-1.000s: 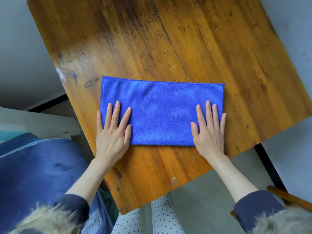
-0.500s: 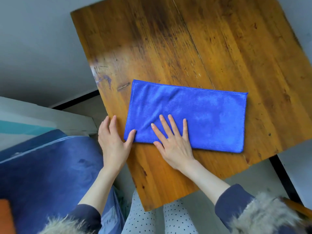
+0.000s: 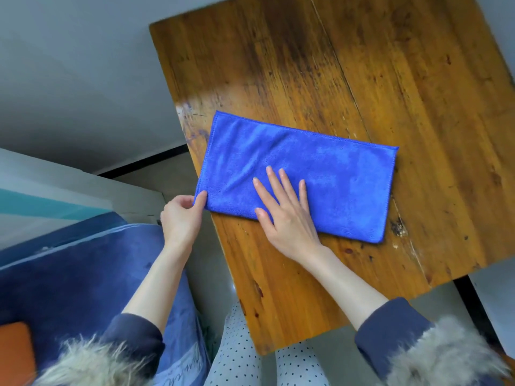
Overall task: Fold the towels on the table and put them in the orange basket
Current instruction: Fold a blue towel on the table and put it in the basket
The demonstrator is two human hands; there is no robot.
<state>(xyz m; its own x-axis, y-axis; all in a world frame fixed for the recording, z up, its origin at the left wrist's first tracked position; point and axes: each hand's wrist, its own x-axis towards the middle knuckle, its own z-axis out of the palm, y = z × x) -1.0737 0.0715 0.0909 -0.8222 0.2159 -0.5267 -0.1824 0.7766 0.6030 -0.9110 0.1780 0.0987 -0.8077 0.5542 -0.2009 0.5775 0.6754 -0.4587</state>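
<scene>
A blue towel [image 3: 328,168], folded into a long rectangle, lies flat on the wooden table [image 3: 362,65] with its near-left corner at the table's left edge. My left hand [image 3: 182,215] is off the table's edge and pinches that corner between thumb and curled fingers. My right hand [image 3: 284,210] lies flat with spread fingers on the towel's left-middle part, pressing it down. An orange shape [image 3: 14,355], perhaps the basket, shows at the lower left corner, mostly cut off.
A dark blue cushioned seat [image 3: 69,274] sits left of the table. Grey floor [image 3: 69,79] surrounds the table. My dotted trouser legs [image 3: 237,358] are under the table's near corner. The table's far half holds nothing.
My right hand slid left along the towel from its right end to its left-middle. My left hand left the towel's top and now pinches the near-left corner. The view shifted left.
</scene>
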